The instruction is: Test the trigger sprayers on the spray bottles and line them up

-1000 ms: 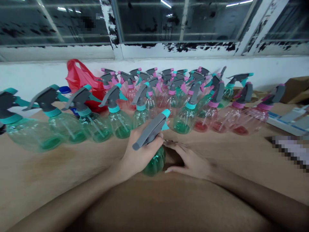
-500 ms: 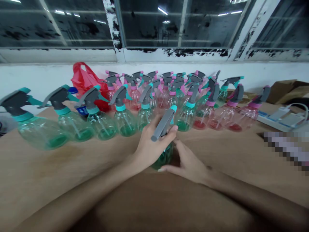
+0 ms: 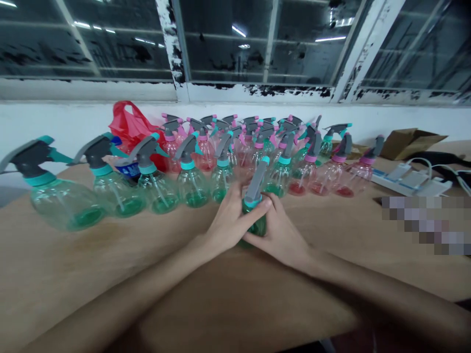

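I log one green trigger spray bottle (image 3: 259, 226), front-right of the red carrier bag (image 3: 138, 130); left hand (image 3: 228, 220) and right hand (image 3: 282, 233) grasping it from opposite sides, presumably for steadiness. Teal-collared spray bottles (image 3: 159, 192): rowed before that bag, apparently leaving handling room.

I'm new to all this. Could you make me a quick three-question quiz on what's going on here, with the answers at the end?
1. Multiple choice. What are the left hand and right hand wrapped around?
A: a paper bag
B: a green spray bottle
C: a power strip

2. True or false? The red bag is nearer the wall than the front row of bottles is.

3. Fill in the blank. The rightmost front bottle has a ____ collar.

Key: 1. B. 2. True. 3. Pink.
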Available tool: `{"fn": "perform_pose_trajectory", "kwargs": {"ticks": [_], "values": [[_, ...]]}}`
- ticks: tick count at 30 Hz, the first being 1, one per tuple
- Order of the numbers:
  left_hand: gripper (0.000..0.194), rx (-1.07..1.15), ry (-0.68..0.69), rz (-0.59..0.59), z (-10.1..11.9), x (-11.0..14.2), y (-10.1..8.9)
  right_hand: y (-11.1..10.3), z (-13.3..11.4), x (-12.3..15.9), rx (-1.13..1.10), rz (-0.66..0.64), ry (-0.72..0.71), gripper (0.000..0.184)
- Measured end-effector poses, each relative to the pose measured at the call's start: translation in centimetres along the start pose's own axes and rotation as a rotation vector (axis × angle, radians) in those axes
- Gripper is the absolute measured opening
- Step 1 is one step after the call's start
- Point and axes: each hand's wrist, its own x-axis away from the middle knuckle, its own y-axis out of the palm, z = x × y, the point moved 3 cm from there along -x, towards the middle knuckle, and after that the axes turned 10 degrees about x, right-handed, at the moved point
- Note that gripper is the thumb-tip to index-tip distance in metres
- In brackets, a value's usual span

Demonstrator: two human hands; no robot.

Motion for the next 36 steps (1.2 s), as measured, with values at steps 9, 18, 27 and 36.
{"fn": "perform_pose_trajectory", "kwargs": {"ticks": [9, 18, 27, 36], "values": [[0.046, -0.406, 0.013, -0.078, -5.1, 3.6, -0.9, -0.3, 3.2, -3.0, 0.282, 0.036, 0.068, 0.068], [0.039, -0.559, 0.049, -0.256, -5.8, 4.2, 0.3, 0.8, 4.9, -5.8, 0.403, 0.082, 0.119, 0.083], [0.050, -0.677, 0.033, -0.382, -6.1, 4.5, 0.6, 1.6, 5.8, -7.4, 0.403, 0.040, 0.175, 0.097], [0.052, -0.675, 0.037, -0.402, -6.2, 4.3, 0.8, 1.8, 5.8, -7.6, 0.336, 0.063, 0.174, 0.091]]}}
